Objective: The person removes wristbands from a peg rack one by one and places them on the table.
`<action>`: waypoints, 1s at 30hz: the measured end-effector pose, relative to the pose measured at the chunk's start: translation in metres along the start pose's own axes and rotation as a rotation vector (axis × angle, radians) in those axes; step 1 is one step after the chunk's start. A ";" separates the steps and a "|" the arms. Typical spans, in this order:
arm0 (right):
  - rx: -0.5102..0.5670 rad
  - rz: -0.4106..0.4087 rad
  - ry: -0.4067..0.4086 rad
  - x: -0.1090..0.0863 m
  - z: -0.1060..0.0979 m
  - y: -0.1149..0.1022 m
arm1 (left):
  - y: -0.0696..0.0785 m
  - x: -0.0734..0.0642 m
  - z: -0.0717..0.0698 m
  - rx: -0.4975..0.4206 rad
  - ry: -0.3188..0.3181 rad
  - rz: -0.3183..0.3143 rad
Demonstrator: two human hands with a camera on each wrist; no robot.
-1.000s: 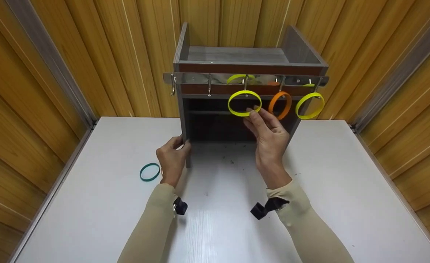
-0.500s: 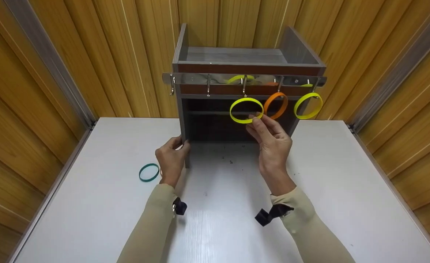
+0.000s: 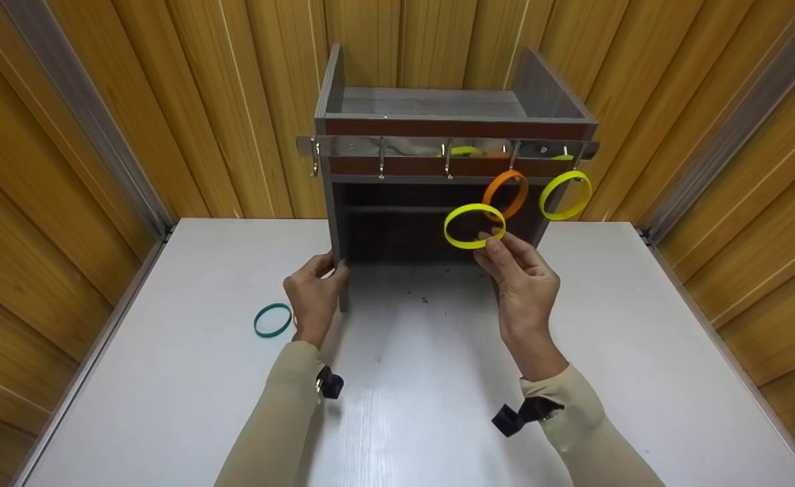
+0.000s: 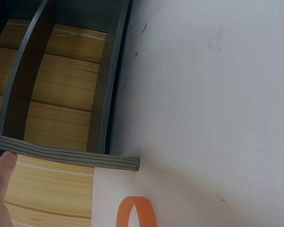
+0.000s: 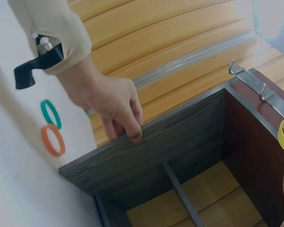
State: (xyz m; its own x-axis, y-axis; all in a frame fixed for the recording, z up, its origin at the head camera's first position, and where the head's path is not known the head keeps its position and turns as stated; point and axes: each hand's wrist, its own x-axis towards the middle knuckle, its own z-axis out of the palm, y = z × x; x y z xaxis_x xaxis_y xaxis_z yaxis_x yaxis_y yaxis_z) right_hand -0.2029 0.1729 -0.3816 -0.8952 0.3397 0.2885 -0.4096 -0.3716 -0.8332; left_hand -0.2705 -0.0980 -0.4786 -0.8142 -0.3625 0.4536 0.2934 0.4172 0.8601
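Observation:
A yellow wristband-like ring (image 3: 468, 245) is pinched at its lower right rim between the thumb and fingers of my right hand (image 3: 528, 294). It hangs in the air in front of a small shelf unit, below the middle hook of a metal hook rail (image 3: 411, 147). My left hand (image 3: 313, 291) grips the front edge of the unit's left side panel (image 3: 334, 210); the right wrist view shows thumb and fingers on either side. An orange ring (image 3: 523, 195) and another yellow ring (image 3: 586, 197) hang from the two hooks at the right.
A teal ring (image 3: 257, 323) lies on the white table (image 3: 201, 406) left of my left hand. Beside it lies an orange ring (image 5: 45, 138), mostly hidden by that hand in the head view. Wood-look walls (image 3: 120, 101) enclose the table.
My right hand has drawn the yellow ring down, to the right and away from the middle hook. My left hand has kept its grip on the side panel.

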 end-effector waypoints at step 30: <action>-0.116 0.072 0.181 -0.002 -0.101 0.011 | 0.001 0.001 -0.001 -0.141 0.025 -0.098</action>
State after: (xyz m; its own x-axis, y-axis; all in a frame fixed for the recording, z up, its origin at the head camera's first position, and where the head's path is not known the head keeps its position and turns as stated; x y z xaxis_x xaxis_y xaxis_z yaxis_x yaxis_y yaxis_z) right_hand -0.1875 0.2558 -0.4392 -0.8708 0.4696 0.1459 -0.3135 -0.3018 -0.9004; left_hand -0.2707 -0.0989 -0.4773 -0.8302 -0.4168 0.3702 0.2824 0.2581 0.9239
